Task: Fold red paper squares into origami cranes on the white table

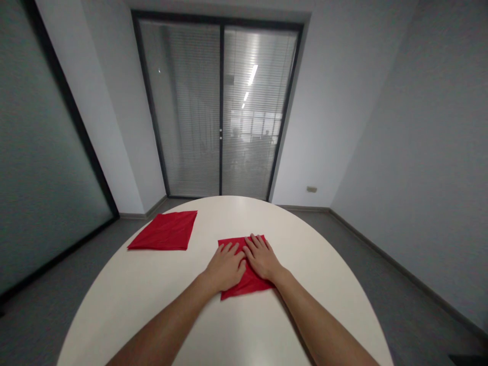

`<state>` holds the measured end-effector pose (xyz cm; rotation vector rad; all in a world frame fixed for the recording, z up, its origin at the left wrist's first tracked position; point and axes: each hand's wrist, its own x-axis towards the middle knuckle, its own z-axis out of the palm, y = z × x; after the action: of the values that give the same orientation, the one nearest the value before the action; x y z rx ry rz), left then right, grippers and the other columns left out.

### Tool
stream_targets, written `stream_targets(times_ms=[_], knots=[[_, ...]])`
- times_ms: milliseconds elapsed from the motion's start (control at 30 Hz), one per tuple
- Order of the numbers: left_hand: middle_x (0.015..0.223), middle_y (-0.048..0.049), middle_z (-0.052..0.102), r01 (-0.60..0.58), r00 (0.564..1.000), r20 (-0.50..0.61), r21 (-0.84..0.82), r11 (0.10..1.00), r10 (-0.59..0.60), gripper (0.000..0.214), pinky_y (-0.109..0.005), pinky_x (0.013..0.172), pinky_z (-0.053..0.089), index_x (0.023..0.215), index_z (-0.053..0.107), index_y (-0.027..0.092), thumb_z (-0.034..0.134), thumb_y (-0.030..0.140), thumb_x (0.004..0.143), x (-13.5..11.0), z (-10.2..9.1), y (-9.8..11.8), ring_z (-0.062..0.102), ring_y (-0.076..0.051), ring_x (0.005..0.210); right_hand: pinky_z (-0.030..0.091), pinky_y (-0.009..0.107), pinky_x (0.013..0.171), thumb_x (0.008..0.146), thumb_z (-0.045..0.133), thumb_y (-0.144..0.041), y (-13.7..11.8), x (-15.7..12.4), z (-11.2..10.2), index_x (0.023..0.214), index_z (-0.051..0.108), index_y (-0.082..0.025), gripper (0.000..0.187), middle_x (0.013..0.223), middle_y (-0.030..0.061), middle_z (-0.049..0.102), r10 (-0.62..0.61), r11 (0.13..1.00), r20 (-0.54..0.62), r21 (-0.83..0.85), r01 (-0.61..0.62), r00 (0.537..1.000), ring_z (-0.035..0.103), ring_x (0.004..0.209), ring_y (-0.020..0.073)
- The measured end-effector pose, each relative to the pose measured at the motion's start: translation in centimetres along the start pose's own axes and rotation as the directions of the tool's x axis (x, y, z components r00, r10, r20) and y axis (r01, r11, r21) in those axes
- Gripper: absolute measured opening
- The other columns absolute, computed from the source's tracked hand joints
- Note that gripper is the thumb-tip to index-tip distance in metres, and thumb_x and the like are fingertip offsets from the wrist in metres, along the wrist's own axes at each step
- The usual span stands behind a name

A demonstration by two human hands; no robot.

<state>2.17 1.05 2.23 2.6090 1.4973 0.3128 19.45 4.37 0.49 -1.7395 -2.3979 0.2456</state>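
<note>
A red folded cloth (pixel 249 282) lies flat on the round white table in front of me, parts of it hidden under my hands. My left hand (pixel 225 267) rests palm down on its left side, fingers stretched out and pointing away from me. On the upper right part of the same cloth, my right hand (pixel 262 256) lies flat with its fingers spread. The thumb side of each hand is close to the other near the cloth's middle. Neither hand grips anything.
Another red folded cloth (pixel 168 231) lies at the table's far left, near its edge. The white table (pixel 152 295) has a curved rim. Beyond it stand glass doors with blinds (pixel 221 112), and a wall socket (pixel 311 189) is low on the right.
</note>
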Motion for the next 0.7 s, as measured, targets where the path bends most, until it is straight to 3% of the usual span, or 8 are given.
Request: stream_targets(times_ms=[100,233,333,433,500,633,700], knots=[[0.144,-0.021,0.054,0.121,0.989,-0.085,0.018,0.992,-0.12,0.049,-0.048,0.117,0.034,0.136,0.056,0.007,0.036,0.026,0.094,0.2,1.1,1.2,0.047,-0.032,0.137,0.012,0.049,0.122,0.105,0.022,-0.04,-0.5,-0.1,0.3,0.156,0.035,-0.018,0.057,0.164,0.0115,0.024,-0.002,1.0,-0.011,-0.01,0.002,1.0,0.017,0.153,0.031],[0.158,-0.0176,0.038,0.194,0.977,-0.091,-0.011,0.981,-0.194,0.06,-0.056,0.121,0.023,0.15,0.041,0.01,0.038,0.035,0.095,0.2,2.5,1.2,0.03,-0.036,0.148,0.012,0.05,0.122,0.105,0.023,-0.042,-0.5,-0.1,0.3,0.156,0.033,-0.021,0.057,0.165,0.0093,0.023,-0.008,1.0,0.004,0.012,0.008,1.0,0.016,0.153,0.0301],[0.159,-0.0189,0.035,0.233,0.97,-0.072,-0.011,0.972,-0.233,0.066,-0.057,0.12,0.02,0.152,0.039,0.011,0.04,0.043,0.094,0.2,2.8,0.7,0.024,-0.039,0.15,0.013,0.05,0.122,0.105,0.022,-0.047,0.0,0.0,0.0,0.157,0.032,-0.023,0.058,0.165,0.0077,0.023,0.023,0.999,0.023,0.023,-0.024,0.999,0.017,0.153,0.0286],[0.16,-0.019,0.034,0.25,0.965,-0.085,0.0,0.968,-0.249,0.068,-0.057,0.12,0.02,0.152,0.04,0.012,0.041,0.047,0.093,0.2,2.7,0.7,0.023,-0.042,0.149,0.012,0.055,0.121,0.103,0.026,-0.052,0.2,0.0,-0.6,0.156,0.032,-0.015,0.065,0.164,0.0133,0.023,0.146,0.989,-0.008,-0.034,-0.147,0.989,0.018,0.152,0.0334],[0.16,-0.0193,0.033,0.254,0.964,-0.087,-0.002,0.967,-0.253,0.071,-0.058,0.12,0.019,0.152,0.039,0.011,0.042,0.049,0.092,0.2,2.7,0.8,0.022,-0.043,0.149,0.008,0.055,0.121,0.103,0.031,-0.05,-0.2,-0.3,-1.4,0.153,0.037,-0.007,0.066,0.162,0.0189,0.027,0.193,0.975,-0.099,-0.093,-0.202,0.976,0.018,0.152,0.0356],[0.161,-0.0189,0.032,0.248,0.965,-0.083,-0.027,0.968,-0.25,0.075,-0.062,0.119,0.015,0.154,0.035,0.013,0.046,0.052,0.09,0.2,2.9,0.9,0.02,-0.045,0.149,0.01,0.05,0.123,0.103,0.029,-0.046,-3.1,-1.3,-2.7,0.15,0.042,-0.008,0.062,0.161,0.017,0.03,0.034,0.999,-0.289,-0.021,-0.042,0.957,0.018,0.153,0.0312],[0.162,-0.0156,0.03,0.189,0.977,-0.095,-0.03,0.981,-0.191,0.074,-0.063,0.119,0.012,0.156,0.031,0.019,0.047,0.048,0.09,0.1,3.0,0.8,0.02,-0.044,0.149,0.017,0.045,0.123,0.104,0.024,-0.049,-4.6,-1.6,-2.8,0.152,0.039,-0.011,0.063,0.161,0.0129,0.033,-0.075,0.992,-0.285,0.079,0.102,0.955,0.023,0.151,0.0274]])
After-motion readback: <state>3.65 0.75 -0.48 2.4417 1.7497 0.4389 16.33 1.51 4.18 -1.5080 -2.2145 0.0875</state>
